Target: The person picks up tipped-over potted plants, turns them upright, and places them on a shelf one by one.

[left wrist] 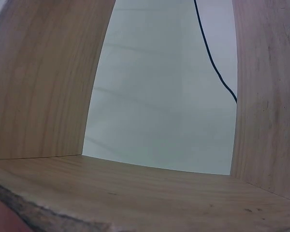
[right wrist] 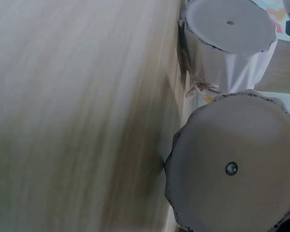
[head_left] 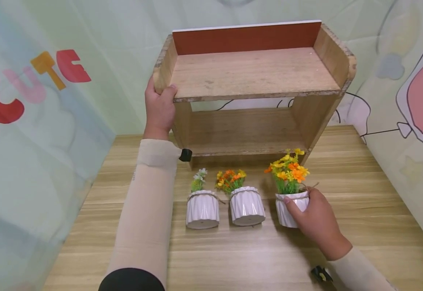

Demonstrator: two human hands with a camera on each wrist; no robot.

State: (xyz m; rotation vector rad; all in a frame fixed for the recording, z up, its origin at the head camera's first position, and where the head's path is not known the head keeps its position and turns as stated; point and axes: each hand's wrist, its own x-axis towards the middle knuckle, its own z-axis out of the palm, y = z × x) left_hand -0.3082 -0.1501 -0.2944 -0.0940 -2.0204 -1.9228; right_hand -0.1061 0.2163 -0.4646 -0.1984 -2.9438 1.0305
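My left hand (head_left: 160, 107) grips the left side panel of a two-tier wooden shelf (head_left: 247, 74), its thumb over the upper board's front corner. In the left wrist view the shelf's inner panels (left wrist: 43, 82) frame a pale backdrop. My right hand (head_left: 318, 218) holds a white fluted flowerpot (head_left: 285, 212) with yellow and orange flowers, thumb across its front. To its left lie a flowerpot with orange and yellow flowers (head_left: 247, 206) and one with white flowers (head_left: 202, 210), both on their sides, bases toward me. Two round pot bases (right wrist: 232, 130) fill the right wrist view's right side.
The shelf stands at the back of a wood-grain table (head_left: 218, 258), close to a printed cloth backdrop (head_left: 124, 48). Cloth walls with printed letters and balloons border both sides. Small black clips (head_left: 186, 155) sit by the sleeves.
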